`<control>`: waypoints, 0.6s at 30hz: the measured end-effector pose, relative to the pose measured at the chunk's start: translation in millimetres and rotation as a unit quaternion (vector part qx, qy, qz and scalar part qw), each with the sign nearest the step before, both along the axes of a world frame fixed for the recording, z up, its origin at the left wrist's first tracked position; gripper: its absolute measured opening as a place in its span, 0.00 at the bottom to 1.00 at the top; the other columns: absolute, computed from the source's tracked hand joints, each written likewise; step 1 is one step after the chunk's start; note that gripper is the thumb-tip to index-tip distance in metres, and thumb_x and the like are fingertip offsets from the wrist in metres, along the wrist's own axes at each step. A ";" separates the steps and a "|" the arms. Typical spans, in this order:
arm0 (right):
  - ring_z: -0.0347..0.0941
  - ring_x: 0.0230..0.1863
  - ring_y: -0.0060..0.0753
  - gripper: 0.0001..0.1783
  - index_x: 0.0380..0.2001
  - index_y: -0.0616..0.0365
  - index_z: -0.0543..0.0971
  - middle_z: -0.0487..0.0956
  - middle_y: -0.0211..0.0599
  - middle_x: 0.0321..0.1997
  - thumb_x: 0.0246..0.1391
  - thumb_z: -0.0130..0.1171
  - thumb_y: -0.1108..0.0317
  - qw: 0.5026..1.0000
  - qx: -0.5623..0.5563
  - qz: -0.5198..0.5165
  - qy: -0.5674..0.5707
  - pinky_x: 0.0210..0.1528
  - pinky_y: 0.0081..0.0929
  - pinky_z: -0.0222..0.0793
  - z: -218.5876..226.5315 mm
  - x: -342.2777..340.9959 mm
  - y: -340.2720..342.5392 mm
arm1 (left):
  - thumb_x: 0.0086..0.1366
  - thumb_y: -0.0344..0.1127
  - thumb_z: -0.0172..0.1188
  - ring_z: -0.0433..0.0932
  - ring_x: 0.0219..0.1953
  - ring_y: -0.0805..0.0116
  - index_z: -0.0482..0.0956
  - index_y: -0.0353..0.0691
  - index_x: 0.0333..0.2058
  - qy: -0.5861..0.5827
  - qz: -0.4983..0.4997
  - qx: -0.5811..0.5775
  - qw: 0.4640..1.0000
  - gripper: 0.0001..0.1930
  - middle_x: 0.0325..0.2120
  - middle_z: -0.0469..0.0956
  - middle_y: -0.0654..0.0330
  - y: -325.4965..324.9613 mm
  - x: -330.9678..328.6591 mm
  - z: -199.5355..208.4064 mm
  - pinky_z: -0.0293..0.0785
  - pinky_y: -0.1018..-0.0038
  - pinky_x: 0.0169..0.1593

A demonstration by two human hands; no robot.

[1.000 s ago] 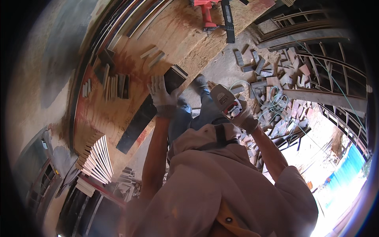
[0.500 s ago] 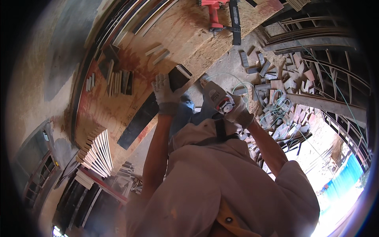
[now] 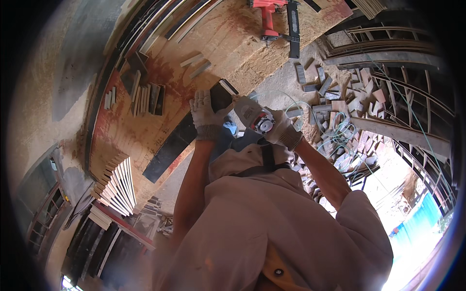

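Observation:
My left hand [image 3: 205, 110], in a whitish work glove with a knit cuff, lies flat with fingers stretched over a long dark board [image 3: 171, 149] on the workbench. My right hand [image 3: 281, 128], gloved too, grips a grey handheld power tool [image 3: 249, 112] with a red band and a round pale end cap. The tool's front end is at the bench edge, close beside my left thumb and the dark board's end. Its working tip is hidden, so I cannot tell whether it touches the board. Just ahead lies a dark block with pale strips [image 3: 228, 86].
On the dusty workbench [image 3: 131, 138] lie loose wood strips [image 3: 200, 69], a row of short pieces [image 3: 142, 100] and a fanned stack of pale slats [image 3: 119, 186]. A red nail gun [image 3: 268, 19] rests at the far end. Offcuts [image 3: 357, 102] and a coiled green hose [image 3: 340, 128] cover the floor at right.
My right hand has brought the power tool leftward, closer to my left hand and the board. My left hand stays flat on the board.

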State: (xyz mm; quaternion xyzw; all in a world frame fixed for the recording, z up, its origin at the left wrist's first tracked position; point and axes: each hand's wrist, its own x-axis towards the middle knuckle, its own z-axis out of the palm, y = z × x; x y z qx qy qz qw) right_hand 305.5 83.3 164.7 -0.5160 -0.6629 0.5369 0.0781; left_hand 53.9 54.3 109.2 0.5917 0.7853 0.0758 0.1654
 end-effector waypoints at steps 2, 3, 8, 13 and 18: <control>0.84 0.37 0.49 0.25 0.45 0.57 0.79 0.84 0.48 0.32 0.39 0.70 0.65 1.000 0.008 0.010 -0.003 0.36 0.36 0.80 -2.0 -2.8 2.8 | 0.44 0.51 0.75 0.61 0.70 0.49 0.69 0.32 0.62 -0.004 -0.002 -0.004 1.000 0.48 0.65 0.67 0.43 0.6 -0.5 2.3 0.50 0.56 0.74; 0.84 0.37 0.50 0.25 0.44 0.57 0.79 0.84 0.48 0.32 0.39 0.70 0.65 1.000 0.009 0.012 -0.003 0.36 0.36 0.80 -2.3 -3.9 3.4 | 0.44 0.51 0.75 0.61 0.69 0.49 0.69 0.33 0.62 -0.006 0.000 -0.005 1.000 0.48 0.64 0.67 0.43 0.8 -0.7 2.8 0.50 0.56 0.74; 0.83 0.38 0.51 0.22 0.42 0.57 0.78 0.84 0.47 0.32 0.40 0.69 0.65 1.000 0.005 0.020 -0.018 0.37 0.36 0.80 -3.8 -3.7 4.2 | 0.43 0.50 0.75 0.62 0.69 0.48 0.69 0.34 0.62 -0.016 0.013 -0.023 1.000 0.48 0.64 0.67 0.43 3.5 0.2 5.2 0.50 0.54 0.74; 0.84 0.38 0.50 0.25 0.45 0.55 0.78 0.85 0.47 0.33 0.40 0.70 0.63 0.999 0.007 0.034 -0.026 0.39 0.36 0.80 0.0 -16.1 12.5 | 0.49 0.55 0.73 0.60 0.71 0.50 0.68 0.34 0.64 -0.009 -0.016 0.006 1.000 0.47 0.65 0.65 0.42 -4.2 -6.1 -6.3 0.45 0.53 0.75; 0.84 0.42 0.50 0.28 0.48 0.55 0.77 0.85 0.48 0.35 0.41 0.71 0.62 0.997 -0.004 0.042 -0.061 0.43 0.38 0.81 -1.0 -36.3 20.0 | 0.50 0.45 0.72 0.56 0.73 0.51 0.65 0.36 0.66 -0.014 -0.003 -0.014 1.000 0.45 0.68 0.62 0.45 -4.2 -1.1 -6.7 0.42 0.54 0.76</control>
